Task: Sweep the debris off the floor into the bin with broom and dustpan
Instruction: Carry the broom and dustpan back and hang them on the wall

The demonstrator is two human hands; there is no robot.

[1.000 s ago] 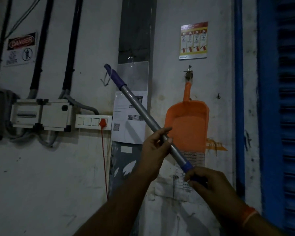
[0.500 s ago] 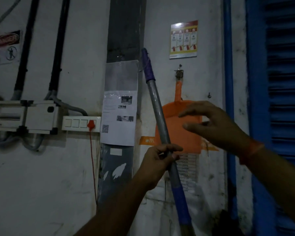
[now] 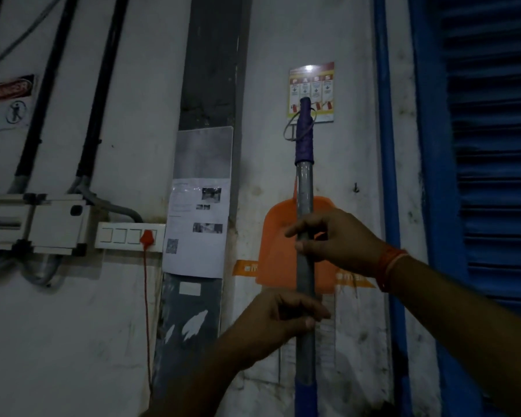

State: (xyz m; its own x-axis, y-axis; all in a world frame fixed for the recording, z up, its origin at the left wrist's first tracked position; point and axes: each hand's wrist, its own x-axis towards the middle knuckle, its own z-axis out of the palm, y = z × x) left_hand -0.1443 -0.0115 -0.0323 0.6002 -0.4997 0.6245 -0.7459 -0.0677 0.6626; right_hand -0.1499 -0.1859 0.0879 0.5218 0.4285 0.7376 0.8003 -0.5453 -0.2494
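The broom handle (image 3: 304, 188), a grey metal pole with a purple grip and a wire loop at its top, stands upright before the wall. My left hand (image 3: 271, 323) grips the pole low down. My right hand (image 3: 337, 239) grips it higher up, fingers curled round it. An orange dustpan (image 3: 278, 251) hangs on the wall behind the pole, partly hidden by the pole and my right hand. The broom head is out of view below.
A white wall carries a switch plate (image 3: 130, 236) with an orange cord, electrical boxes (image 3: 33, 221) with black conduits, taped papers (image 3: 197, 227) and a safety poster (image 3: 312, 91). A blue shutter (image 3: 491, 176) fills the right side.
The broom handle swung from tilted left to upright. My right hand, which had let go and hovered by the dustpan, has closed on the pole above my left hand.
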